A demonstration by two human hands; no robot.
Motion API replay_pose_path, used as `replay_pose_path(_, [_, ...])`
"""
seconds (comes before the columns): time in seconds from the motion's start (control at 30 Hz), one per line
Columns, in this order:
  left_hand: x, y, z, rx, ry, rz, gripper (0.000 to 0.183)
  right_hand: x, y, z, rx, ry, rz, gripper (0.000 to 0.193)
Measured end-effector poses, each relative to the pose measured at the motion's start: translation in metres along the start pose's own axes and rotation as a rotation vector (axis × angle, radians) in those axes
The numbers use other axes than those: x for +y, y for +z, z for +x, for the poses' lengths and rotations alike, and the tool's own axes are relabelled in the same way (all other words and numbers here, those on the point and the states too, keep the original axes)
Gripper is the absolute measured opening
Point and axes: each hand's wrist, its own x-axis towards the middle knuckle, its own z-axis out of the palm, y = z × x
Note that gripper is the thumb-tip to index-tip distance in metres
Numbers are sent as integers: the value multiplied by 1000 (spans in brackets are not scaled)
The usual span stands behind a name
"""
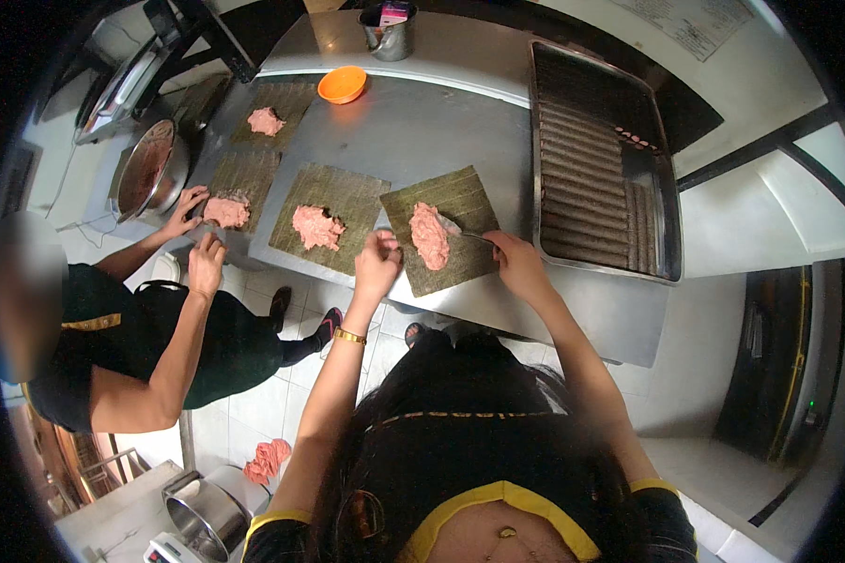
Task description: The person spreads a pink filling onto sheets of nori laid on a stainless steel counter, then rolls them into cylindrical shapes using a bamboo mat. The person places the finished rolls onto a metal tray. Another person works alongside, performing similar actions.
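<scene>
On the steel table in front of me lies a dark green seaweed sheet (pixel 474 199), set at a slant, with a long mound of pink minced-meat paste (pixel 429 236) on it. My right hand (pixel 519 261) grips the handle of a metal spoon (pixel 474 235), whose bowl rests against the right side of the paste. My left hand (pixel 379 257) has its fingers curled in and pinched at the sheet's left edge. Just left of it, a second seaweed sheet (pixel 300 184) carries a rougher lump of pink paste (pixel 317 228).
At left, a co-worker's hands (pixel 197 235) work at another paste-topped sheet (pixel 253 171), beside a steel bowl (pixel 164 174) of paste. Further back stand an orange bowl (pixel 342 84) and a metal pitcher (pixel 388 39). A metal tray (pixel 538 188) with rows of dark rolls lies at right.
</scene>
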Motion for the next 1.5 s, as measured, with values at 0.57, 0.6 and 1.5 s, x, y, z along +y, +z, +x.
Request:
replay_pose_path(0.57, [17,-22,7,-146,422,600,36,-15,13,7,-197,-274,-518,46])
replay_pose_path(0.6, [16,-22,8,-149,423,599,35,-17,14,6,-200,-298,-553,44])
replay_pose_path(1.5, [14,-20,9,-140,384,621,35,-23,15,-35,-108,-588,-750,45])
